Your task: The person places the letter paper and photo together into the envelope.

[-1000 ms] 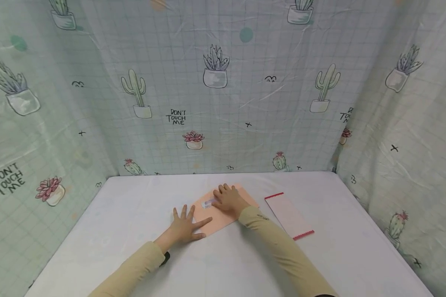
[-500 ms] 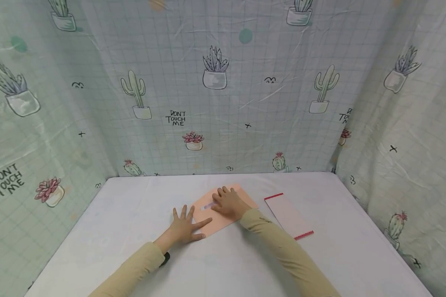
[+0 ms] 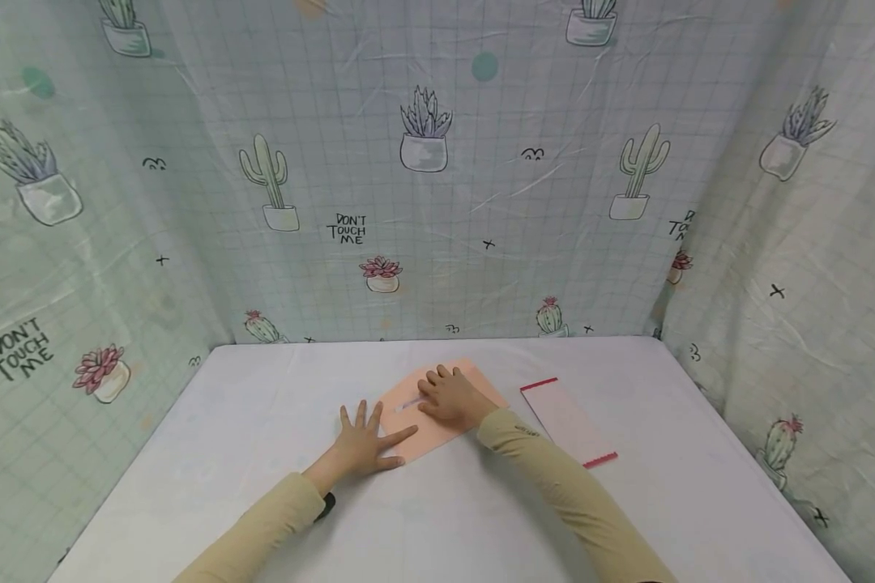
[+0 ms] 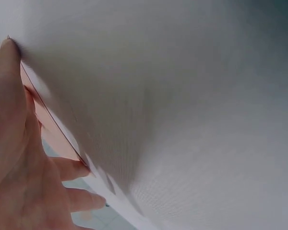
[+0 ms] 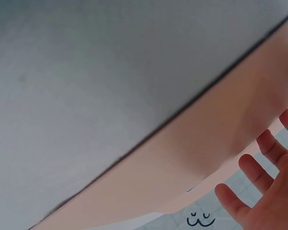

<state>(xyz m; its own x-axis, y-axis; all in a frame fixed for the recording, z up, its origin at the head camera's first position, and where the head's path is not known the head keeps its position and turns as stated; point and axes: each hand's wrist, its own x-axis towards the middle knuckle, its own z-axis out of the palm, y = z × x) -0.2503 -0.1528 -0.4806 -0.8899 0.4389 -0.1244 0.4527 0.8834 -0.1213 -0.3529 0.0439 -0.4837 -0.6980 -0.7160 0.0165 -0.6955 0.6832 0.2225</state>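
the left hand (image 3: 362, 444) lies splayed over the left end of the peach sheet (image 3: 433, 431), gripping nothing, probably to keep it from sliding on the white table (image 3: 277, 421). the right hand (image 3: 452, 397) is over the sheet's middle, fingers parted and slightly bent, curled round nothing visible, beside a small pale strip (image 3: 411, 402). the red-ended pink panel (image 3: 567, 423) lies apart on the right, seemingly kept out of the way.

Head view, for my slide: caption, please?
Left hand spread at one end of an orange sheet, right hand over it, red-ended pink sheet alongside.
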